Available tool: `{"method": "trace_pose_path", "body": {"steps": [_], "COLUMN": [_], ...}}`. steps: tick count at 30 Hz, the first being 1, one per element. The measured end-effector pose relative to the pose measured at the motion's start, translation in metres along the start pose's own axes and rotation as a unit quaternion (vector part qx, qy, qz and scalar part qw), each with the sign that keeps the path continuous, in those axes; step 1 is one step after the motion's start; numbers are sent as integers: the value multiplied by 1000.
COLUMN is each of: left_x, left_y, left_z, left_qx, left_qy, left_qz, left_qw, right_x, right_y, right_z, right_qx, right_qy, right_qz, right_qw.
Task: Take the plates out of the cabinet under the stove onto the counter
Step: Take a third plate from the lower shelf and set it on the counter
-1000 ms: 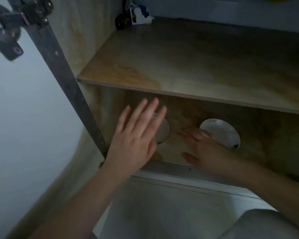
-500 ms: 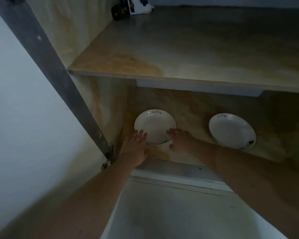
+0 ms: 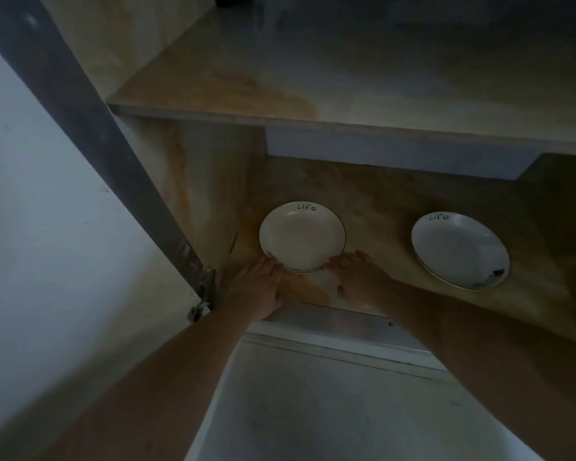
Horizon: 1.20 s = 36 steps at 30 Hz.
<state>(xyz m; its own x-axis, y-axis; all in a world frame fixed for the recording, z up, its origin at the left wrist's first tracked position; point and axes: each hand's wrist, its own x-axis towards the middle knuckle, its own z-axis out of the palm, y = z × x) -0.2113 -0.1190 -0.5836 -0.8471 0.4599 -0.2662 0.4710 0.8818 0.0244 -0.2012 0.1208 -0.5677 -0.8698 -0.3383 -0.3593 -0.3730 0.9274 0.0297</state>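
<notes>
Shelf (image 3: 346, 94) overhangs plates (image 3: 301, 236); cabinet floor between them bare.

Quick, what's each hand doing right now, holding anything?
Left hand: open, fingertips at the near-left rim of the left plate, not yet lifting it.
Right hand: open, fingertips at the same plate's near-right rim.

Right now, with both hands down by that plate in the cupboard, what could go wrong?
1. The left hand and right hand touch only the near rim of the left plate, with no full hold visible, so it might slip when lifted.
2. The upper shelf hangs low over it; lifting too steeply could knock the plate against the shelf's edge.
3. The right plate sits close by the right forearm, which could bump it.
</notes>
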Motion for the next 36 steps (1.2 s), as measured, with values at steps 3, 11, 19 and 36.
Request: {"method": "trace_pose_path", "body": {"steps": [3,11,19,36], "left_x": [5,8,22,-1], "left_y": [3,-11,0,-22], "left_z": [-3,-7,-27,-27], "left_qx": [14,-286,-796,-813], "left_qy": [20,180,39,-28], "left_qz": [21,-80,-332,-286], "left_qw": [999,938,504,506], "right_x": [-2,5,13,-4], "right_y": [0,2,15,9], "right_z": [1,-2,-1,-9], "right_qx": [-15,99,569,790], "right_qy": [26,58,62,6], "right_qz": [-14,69,218,276], "right_qw": [999,991,791,547]}}
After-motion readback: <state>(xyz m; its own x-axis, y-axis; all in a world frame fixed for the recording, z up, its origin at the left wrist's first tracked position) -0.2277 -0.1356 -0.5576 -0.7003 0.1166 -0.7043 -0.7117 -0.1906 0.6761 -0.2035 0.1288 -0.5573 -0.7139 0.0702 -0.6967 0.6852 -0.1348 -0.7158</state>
